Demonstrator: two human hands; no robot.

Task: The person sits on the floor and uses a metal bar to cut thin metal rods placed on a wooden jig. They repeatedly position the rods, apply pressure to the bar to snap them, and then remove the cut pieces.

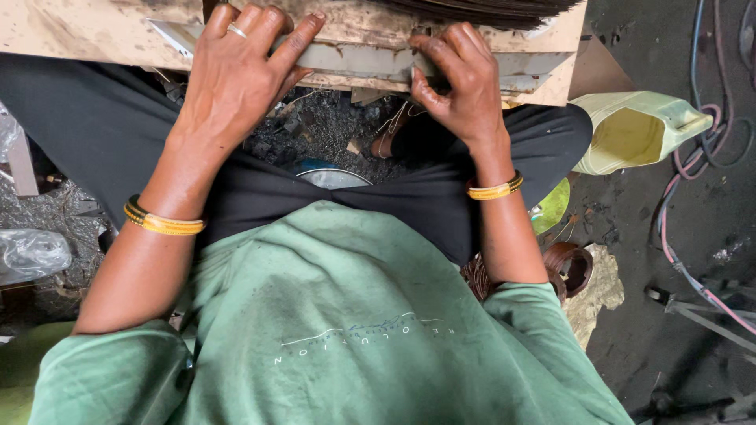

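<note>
Worn wooden desk [94, 35] spans the top of the view, edge facing the person. Long flat grey metal strip [354, 59] lies along that edge, running left to right between both hands. Dark stack of thin sheets [480, 9] sits on the desk just above the strip's right part.

Left hand [240, 75]: fingers spread and laid flat over the strip's left part, pressing down, not closed around it. Ring [236, 31] on one finger, yellow bangles [163, 222] at the wrist.

Right hand [461, 83]: fingers curled over the strip's right part, thumb under its lower edge, pinching it. Yellow bangle [494, 190] at the wrist.

Pale green plastic jug [638, 130] lies on the floor to the right, well apart from both hands. Copper wire coil [571, 267] near the right elbow.
</note>
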